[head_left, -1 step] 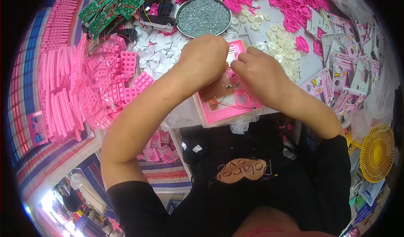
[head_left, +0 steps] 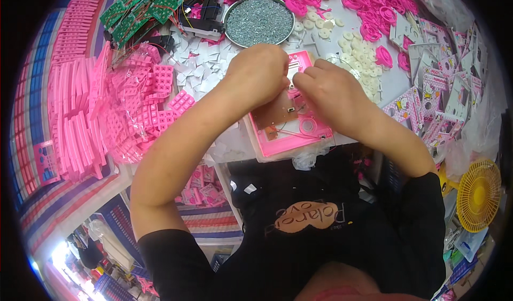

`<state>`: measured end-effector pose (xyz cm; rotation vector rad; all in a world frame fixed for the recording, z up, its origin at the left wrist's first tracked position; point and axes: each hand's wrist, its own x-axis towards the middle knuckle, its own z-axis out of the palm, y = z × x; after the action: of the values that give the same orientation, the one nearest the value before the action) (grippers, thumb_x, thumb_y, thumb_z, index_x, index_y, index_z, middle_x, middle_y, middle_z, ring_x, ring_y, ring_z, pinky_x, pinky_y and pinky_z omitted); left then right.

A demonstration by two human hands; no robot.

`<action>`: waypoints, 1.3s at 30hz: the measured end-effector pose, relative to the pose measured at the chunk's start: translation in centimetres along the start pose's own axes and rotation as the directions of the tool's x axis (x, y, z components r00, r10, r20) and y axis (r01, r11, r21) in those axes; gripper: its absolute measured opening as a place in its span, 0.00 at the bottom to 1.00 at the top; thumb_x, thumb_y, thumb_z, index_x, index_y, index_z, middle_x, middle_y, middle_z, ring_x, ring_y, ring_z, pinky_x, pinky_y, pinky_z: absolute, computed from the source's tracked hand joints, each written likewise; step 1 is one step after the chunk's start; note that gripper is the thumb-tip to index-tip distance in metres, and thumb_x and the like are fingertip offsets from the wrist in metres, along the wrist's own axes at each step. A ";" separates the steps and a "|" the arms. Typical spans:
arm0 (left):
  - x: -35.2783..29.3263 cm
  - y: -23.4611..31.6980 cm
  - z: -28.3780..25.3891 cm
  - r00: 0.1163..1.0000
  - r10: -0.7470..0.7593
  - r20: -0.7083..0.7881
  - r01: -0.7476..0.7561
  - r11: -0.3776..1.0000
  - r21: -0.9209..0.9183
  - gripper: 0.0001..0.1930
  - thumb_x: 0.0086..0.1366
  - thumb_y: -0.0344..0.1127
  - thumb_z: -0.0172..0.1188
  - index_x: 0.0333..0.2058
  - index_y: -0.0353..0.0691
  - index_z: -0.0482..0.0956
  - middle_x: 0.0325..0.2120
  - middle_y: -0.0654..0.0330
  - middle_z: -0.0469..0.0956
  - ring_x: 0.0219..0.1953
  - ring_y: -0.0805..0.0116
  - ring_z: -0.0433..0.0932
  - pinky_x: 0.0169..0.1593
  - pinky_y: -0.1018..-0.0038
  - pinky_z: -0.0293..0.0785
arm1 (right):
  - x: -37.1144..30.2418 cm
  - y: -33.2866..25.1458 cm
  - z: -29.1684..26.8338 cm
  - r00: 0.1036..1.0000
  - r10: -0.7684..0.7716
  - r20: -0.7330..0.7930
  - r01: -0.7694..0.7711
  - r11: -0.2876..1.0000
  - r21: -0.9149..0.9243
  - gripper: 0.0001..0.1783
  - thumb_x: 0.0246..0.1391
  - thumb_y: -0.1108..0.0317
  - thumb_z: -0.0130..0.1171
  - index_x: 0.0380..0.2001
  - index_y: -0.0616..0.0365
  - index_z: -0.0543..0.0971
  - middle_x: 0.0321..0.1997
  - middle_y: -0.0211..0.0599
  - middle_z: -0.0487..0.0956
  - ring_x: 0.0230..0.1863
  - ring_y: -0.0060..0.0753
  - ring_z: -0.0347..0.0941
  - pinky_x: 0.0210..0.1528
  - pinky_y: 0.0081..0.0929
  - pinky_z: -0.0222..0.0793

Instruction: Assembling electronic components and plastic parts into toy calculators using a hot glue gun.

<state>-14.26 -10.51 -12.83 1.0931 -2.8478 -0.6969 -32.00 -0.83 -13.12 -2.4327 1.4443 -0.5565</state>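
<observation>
A pink plastic housing (head_left: pixel 272 149) lies in front of me at the table's near edge, its inside facing up. Within it sit a brown circuit board (head_left: pixel 275 114), thin wires and a round pink ring (head_left: pixel 308 126). Over its far left part my left hand (head_left: pixel 261 71) is closed, with the fingertips turned down and mostly hidden. Close beside it, my right hand (head_left: pixel 334 92) is closed too, thumb and fingers pinched together over the far half of the housing. Whatever is between the fingers of either hand is too small or too covered to make out.
Behind my hands stands a round metal tray (head_left: pixel 293 33) of small screws. White discs (head_left: pixel 363 68), pink looped parts (head_left: pixel 374 7) and printed panels (head_left: pixel 438 82) lie to the right. Pink keypads (head_left: pixel 163 79), stacked pink strips (head_left: pixel 77 135) and green circuit boards (head_left: pixel 160 7) fill the left.
Both closed hands have shifted very slightly above the housing. The housing and the parts around it lie as before.
</observation>
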 end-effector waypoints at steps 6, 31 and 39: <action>-0.2 -0.1 -0.8 0.995 -0.076 0.062 0.087 0.976 -0.200 0.08 0.53 0.34 0.71 0.27 0.37 0.83 0.25 0.51 0.83 0.31 0.52 0.83 0.38 0.60 0.77 | 0.5 1.4 1.2 0.982 -0.019 -0.187 0.042 0.992 0.120 0.07 0.46 0.73 0.66 0.31 0.58 0.80 0.36 0.35 0.78 0.41 0.45 0.72 0.41 0.40 0.71; -0.6 -1.1 1.9 0.987 0.159 -0.009 -0.155 0.971 0.181 0.06 0.62 0.34 0.60 0.34 0.39 0.79 0.33 0.54 0.81 0.38 0.51 0.83 0.39 0.57 0.79 | -0.5 1.0 0.7 0.985 -0.161 -0.067 0.165 0.985 0.051 0.10 0.46 0.69 0.67 0.35 0.55 0.83 0.35 0.34 0.77 0.42 0.42 0.72 0.41 0.39 0.72; -1.9 -3.3 0.8 0.817 -0.136 -0.561 -0.191 0.853 -0.485 0.14 0.65 0.42 0.64 0.37 0.35 0.84 0.30 0.55 0.81 0.30 0.62 0.79 0.37 0.69 0.74 | -0.8 -0.2 0.9 0.999 -0.042 -0.017 0.043 0.999 0.021 0.16 0.48 0.70 0.67 0.43 0.56 0.81 0.43 0.37 0.77 0.45 0.44 0.72 0.48 0.39 0.71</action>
<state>-10.82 -11.16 -14.61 0.9484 -1.9800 -0.8791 -31.79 0.00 -14.03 -2.4528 1.3887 -0.5997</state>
